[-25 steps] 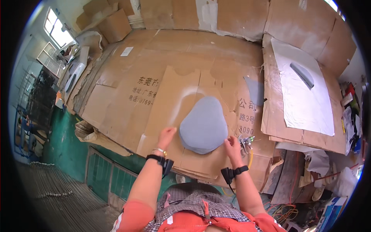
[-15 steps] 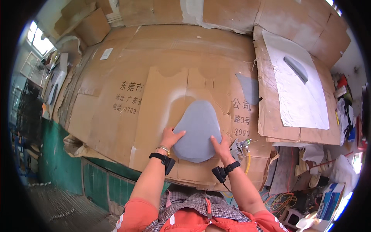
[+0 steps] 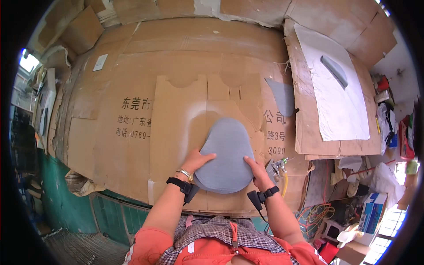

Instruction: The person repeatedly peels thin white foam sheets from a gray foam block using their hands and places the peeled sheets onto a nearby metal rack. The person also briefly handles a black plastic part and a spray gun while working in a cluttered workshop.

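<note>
A rounded grey foam pad is gripped at its near edges by the left hand and right hand above the flattened brown cardboard sheet; a spray gun lies just right.

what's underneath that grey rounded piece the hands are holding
The grey piece lies on a tan cardboard sheet with a pale sprayed halo around its edge. Left hand and right hand grip its lower edge. Whatever sits directly beneath it is hidden.

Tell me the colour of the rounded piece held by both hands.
Plain grey-blue, no pattern; the rounded piece shows best in the head view.
</note>
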`<state>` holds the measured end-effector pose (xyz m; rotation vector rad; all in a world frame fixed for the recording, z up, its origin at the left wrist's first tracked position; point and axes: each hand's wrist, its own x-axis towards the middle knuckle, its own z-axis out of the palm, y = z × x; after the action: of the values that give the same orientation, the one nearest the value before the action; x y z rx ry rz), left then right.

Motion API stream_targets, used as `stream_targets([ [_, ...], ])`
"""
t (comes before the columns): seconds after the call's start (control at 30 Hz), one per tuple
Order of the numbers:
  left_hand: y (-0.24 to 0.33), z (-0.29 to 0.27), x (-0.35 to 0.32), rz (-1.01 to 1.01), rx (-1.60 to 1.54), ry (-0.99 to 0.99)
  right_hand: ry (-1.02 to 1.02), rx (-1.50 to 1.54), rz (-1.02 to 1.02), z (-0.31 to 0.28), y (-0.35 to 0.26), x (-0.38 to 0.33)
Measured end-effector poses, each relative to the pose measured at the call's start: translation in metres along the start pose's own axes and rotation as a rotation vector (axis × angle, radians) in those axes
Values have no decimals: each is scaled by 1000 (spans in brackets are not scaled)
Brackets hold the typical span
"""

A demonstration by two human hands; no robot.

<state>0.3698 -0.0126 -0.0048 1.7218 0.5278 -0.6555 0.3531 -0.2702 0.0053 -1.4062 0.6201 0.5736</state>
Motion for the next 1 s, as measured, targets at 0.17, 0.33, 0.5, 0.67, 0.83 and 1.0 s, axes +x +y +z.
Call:
stream_targets([
  [0.17,-31,4,6,98,-10,13,-77,-64,49,13,-15,-6],
  [0.33,-16,5,-17,101,-271,-59,-133,-23,-59,6,-7,-3],
  [0.5,7,5,-38,161,-55,0,-149,-103,-144,14,-16,-12],
  [0.67,-1,3,-89,352,-51,126,-182,-238,-338,15,-27,-56],
  [0.83,5,-20,-136,329,-303,185,-234,-415,-470,39,-58,-88],
  [1.0,-51,-25,-96,162,-482,180,-250,-361,-226,54,-22,-28],
])
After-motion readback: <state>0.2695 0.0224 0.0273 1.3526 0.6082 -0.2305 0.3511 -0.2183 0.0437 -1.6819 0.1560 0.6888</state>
